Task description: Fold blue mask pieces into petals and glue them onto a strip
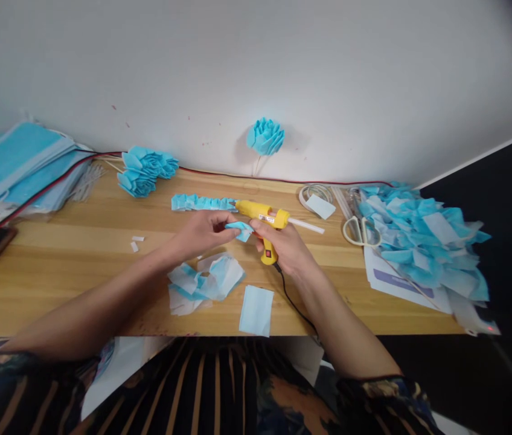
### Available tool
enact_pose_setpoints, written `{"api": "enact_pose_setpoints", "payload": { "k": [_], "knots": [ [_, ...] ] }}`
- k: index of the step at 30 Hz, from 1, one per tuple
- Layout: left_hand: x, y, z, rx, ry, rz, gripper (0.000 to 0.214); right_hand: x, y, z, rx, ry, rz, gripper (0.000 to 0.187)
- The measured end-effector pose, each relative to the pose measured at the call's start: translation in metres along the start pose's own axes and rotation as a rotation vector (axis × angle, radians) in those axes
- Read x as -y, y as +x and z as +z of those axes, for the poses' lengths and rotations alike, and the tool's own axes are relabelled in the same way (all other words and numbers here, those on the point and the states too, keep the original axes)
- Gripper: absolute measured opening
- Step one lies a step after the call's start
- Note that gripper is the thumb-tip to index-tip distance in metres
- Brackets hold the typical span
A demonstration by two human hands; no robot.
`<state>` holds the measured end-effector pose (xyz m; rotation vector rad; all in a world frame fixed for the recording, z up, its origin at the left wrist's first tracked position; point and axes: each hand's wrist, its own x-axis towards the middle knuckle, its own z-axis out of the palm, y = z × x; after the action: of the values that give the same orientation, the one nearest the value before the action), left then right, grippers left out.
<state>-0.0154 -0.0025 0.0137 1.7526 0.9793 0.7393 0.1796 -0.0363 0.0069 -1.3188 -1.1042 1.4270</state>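
My left hand [204,232] pinches a small folded blue petal of mask fabric [241,232] between thumb and fingers. In my right hand [288,244] is a yellow hot glue gun [254,209], gripped by its handle, nozzle pointing left and a clear glue stick [307,226] out of its back. My right thumb is close to the petal; whether they touch I cannot tell. A row of folded blue petals [199,202] lies just beyond the nozzle. Nearer me are crumpled blue and white fabric scraps [226,275] and a stack of pale blue rectangles [256,309].
Blue fabric flowers [145,169] lie at the back left; another flower [265,136] leans on the wall. Face masks [20,160] are piled left. On the right are scissors [361,231], a coiled cord [314,196] and a heap of blue pieces [432,235]. The gun's cable [293,302] crosses the front edge.
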Motion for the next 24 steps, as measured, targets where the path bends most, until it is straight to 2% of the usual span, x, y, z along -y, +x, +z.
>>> {"api": "enact_pose_setpoints", "payload": {
  "k": [7, 15, 24],
  "knots": [
    [-0.0018, -0.0003, -0.0013, 0.014, -0.043, -0.038, 0.026, 0.0006, -0.0026, 0.0008, 0.020, -0.027, -0.015, 0.034],
    [0.0010, 0.0000, -0.0008, 0.012, -0.056, -0.067, 0.028, 0.0037, -0.0044, 0.0059, 0.003, -0.045, -0.004, 0.051],
    [0.0003, -0.0006, -0.0020, 0.032, -0.088, -0.074, 0.029, 0.0093, -0.0060, 0.0072, -0.015, -0.086, -0.039, 0.053]
  ]
}}
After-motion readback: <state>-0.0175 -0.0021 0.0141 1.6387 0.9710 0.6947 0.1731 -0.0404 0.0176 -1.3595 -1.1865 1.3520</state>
